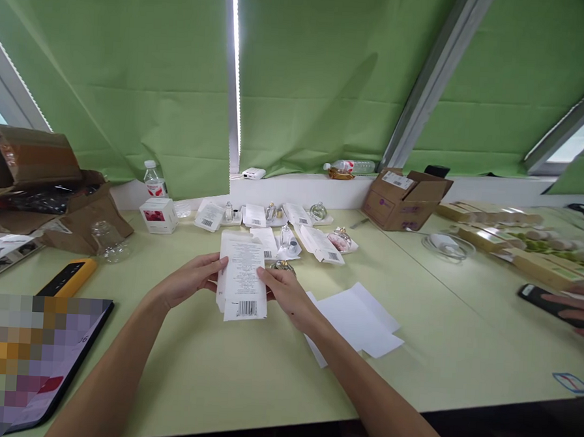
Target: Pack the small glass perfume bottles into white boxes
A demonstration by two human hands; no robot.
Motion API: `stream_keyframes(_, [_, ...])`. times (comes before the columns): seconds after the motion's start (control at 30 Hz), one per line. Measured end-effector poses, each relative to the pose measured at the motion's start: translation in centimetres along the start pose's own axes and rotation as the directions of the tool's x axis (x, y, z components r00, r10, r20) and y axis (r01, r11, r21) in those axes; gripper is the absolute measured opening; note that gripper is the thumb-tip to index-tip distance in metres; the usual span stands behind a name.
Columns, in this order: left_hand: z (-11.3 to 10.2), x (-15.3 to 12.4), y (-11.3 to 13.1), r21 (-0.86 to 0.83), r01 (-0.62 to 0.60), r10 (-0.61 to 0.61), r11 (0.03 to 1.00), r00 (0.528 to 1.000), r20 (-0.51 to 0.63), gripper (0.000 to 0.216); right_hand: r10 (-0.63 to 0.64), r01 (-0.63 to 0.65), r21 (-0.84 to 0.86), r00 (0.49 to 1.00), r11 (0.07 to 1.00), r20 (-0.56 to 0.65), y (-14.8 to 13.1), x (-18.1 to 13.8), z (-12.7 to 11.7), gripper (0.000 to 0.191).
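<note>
Both hands hold a flattened white carton (242, 278) with printed text and a barcode, just above the pale green table (245, 372). My left hand (191, 280) grips its left edge, fingers closed on it. My right hand (288, 295) grips the right edge. A small glass bottle (283, 265) peeks out behind my right hand. Beyond lie more flat white cartons (320, 244) and small glass bottles (318, 211) in a loose row.
White paper sheets (360, 320) lie right of my hands. A tablet (34, 361) and a yellow-black device (68, 276) sit at left, a brown box (403, 199) at back right. Another person's hand (578, 312) rests by a phone (545, 299) at far right.
</note>
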State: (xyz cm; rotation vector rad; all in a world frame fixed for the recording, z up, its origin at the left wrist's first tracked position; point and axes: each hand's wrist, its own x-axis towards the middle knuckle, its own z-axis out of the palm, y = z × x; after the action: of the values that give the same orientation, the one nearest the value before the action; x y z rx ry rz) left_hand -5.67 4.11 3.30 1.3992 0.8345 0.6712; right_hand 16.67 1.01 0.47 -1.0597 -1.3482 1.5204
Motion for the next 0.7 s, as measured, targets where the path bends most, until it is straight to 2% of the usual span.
stream_keyframes(0.3, [0.05,-0.01,-0.06,-0.026,0.020,-0.021,0.999,1.000,-0.009,0.046,0.031,-0.031,-0.008,0.999,0.999,-0.027,0.44,0.10,0.07,0.047])
stream_keyframes(0.7, [0.66,0.22,-0.74,-0.179,-0.024,0.033,0.984,0.998,0.046,0.044,0.058,-0.056,-0.055,0.998,0.997,0.034,0.11,-0.21,0.39,0.051])
